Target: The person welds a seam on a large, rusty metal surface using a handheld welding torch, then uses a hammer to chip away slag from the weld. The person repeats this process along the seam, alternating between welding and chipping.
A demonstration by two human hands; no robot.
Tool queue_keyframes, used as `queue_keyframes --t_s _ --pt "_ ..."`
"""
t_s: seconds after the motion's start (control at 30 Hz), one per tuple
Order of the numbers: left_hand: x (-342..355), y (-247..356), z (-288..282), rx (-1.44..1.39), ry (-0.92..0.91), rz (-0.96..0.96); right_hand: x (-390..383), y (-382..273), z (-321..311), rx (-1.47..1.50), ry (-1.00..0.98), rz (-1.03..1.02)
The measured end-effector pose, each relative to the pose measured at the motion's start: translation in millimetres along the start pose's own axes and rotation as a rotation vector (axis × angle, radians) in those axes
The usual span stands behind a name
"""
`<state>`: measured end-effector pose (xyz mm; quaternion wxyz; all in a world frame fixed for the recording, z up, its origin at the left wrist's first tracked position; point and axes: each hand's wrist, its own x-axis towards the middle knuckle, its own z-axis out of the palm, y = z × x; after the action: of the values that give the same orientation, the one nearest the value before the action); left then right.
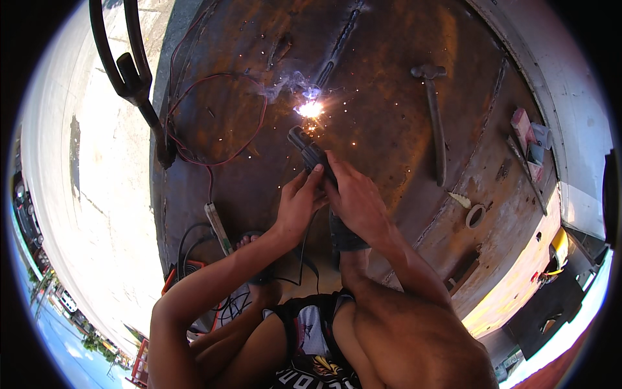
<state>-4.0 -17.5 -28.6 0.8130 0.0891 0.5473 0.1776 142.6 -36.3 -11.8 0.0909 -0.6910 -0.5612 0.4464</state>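
Note:
Both hands are closed around a black welding electrode holder (311, 148) in front of my knees. My right hand (358, 198) wraps its handle, while the fingers of my left hand (300, 201) press against its near side. Beyond the holder's jaw a bright welding arc (311, 109) burns on the rusty steel plate (369, 123), throwing sparks and bluish smoke. A dark weld bead (342, 40) runs from near the arc toward the far edge. The electrode itself is lost in the glare.
A hammer (433, 117) lies to the right. Farther right are a red-and-white box (523, 133), a thin metal bar (528, 175) and a tape roll (475, 216). A forked black metal piece (134, 84) stands at left, beside a looped red wire (264, 107). Black cables (300, 262) trail near my feet.

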Motion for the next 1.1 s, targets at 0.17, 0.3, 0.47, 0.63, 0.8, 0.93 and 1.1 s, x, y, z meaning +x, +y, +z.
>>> queue_keyframes --t_s 0.17,0.3,0.47,0.63,0.8,0.93,1.1 --pt "-1.0 2.6 2.2 0.008 0.003 -0.005 -0.3 1.5 0.4 0.022 0.018 -0.02" --pt "-1.0 2.3 1.1 0.011 0.004 -0.007 0.0 -2.6 -2.3 0.016 -0.016 0.015" --pt "-1.1 2.3 1.5 0.002 -0.003 -0.004 -0.3 -0.8 -1.5 0.021 -0.008 0.006" --pt "-2.4 4.0 3.0 0.009 0.011 -0.006 0.0 0.6 -0.2 0.016 -0.005 -0.005" --pt "1.5 -0.9 -2.2 -0.004 -0.014 -0.002 0.8 -0.8 -1.0 0.016 -0.009 -0.002" --pt "2.2 -2.1 -2.9 -0.003 -0.011 -0.005 0.3 0.8 -0.9 0.009 -0.012 -0.01" --pt "1.3 -1.4 -2.1 -0.001 -0.006 -0.01 1.3 -0.3 -1.1 0.006 -0.013 -0.003"
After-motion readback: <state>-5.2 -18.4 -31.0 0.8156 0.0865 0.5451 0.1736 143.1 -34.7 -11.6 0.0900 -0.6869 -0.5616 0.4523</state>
